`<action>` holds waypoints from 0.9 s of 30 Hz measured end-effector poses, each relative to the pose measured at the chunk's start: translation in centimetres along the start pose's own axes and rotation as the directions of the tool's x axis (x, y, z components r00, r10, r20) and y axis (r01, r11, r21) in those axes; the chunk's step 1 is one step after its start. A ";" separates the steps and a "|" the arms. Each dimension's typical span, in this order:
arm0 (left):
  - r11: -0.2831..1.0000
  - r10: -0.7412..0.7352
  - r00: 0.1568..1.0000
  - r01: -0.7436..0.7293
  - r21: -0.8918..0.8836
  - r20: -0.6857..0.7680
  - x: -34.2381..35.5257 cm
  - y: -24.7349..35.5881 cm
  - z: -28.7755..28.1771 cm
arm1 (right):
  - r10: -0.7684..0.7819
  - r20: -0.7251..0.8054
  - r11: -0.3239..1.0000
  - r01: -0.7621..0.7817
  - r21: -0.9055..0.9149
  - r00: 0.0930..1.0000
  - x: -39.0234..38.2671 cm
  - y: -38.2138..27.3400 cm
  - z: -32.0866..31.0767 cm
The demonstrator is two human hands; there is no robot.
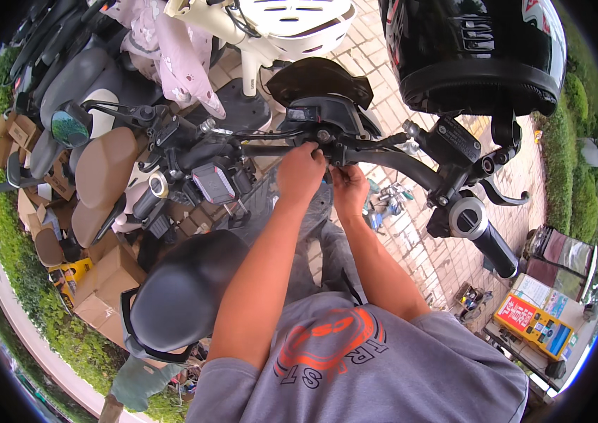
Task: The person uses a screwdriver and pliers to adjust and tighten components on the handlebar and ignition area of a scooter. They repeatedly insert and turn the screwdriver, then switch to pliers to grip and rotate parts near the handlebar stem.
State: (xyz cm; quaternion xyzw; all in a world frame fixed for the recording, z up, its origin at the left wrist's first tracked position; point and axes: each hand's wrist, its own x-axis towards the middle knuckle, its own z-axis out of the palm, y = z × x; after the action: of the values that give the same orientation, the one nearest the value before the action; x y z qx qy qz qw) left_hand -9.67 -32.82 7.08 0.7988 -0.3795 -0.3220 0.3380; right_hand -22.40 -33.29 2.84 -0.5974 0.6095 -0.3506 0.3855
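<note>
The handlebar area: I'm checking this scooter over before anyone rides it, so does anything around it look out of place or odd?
Yes. Tools lie scattered on the paving under the handlebar, where both hands, left hand and right hand, work at its middle. Cardboard boxes sit piled loosely by the seat.

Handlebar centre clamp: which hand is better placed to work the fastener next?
Probably the right hand: its fingertips pinch right at the joint under the handlebar, beside the dash display. The left hand lies over the bar, seemingly steadying it. What the fingers grip is too small to tell.
</note>
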 end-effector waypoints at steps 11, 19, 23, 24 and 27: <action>0.898 0.056 0.978 -0.136 0.419 0.199 1.3 1.8 -0.9 | 0.294 0.135 0.855 -0.324 0.405 0.946 -0.7 -0.3 -0.1; 0.903 -0.274 0.957 0.221 -0.369 -0.096 -0.9 0.0 0.8 | 0.071 0.073 0.983 -0.082 0.165 0.995 -0.2 -1.0 -0.9; 0.531 -0.507 0.848 0.449 -0.718 0.154 -4.1 -1.7 3.3 | -0.048 0.093 0.999 0.049 -0.006 0.994 0.4 -0.4 -0.9; 0.483 -0.501 0.843 0.461 -0.744 0.198 -4.7 -1.5 3.8 | -0.010 0.105 1.000 0.012 -0.021 0.994 0.6 -0.5 -0.9; 0.265 -0.499 0.830 0.420 -0.868 0.249 -5.3 -2.1 6.0 | 0.098 0.117 0.993 -0.105 0.055 0.988 0.6 -1.8 -0.8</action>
State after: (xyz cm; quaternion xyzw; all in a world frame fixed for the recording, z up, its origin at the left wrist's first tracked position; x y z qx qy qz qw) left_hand -16.13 -29.14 3.41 0.5762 0.1139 -0.5261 0.6150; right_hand -22.22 -34.03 4.78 -0.5726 0.6052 -0.3140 0.4553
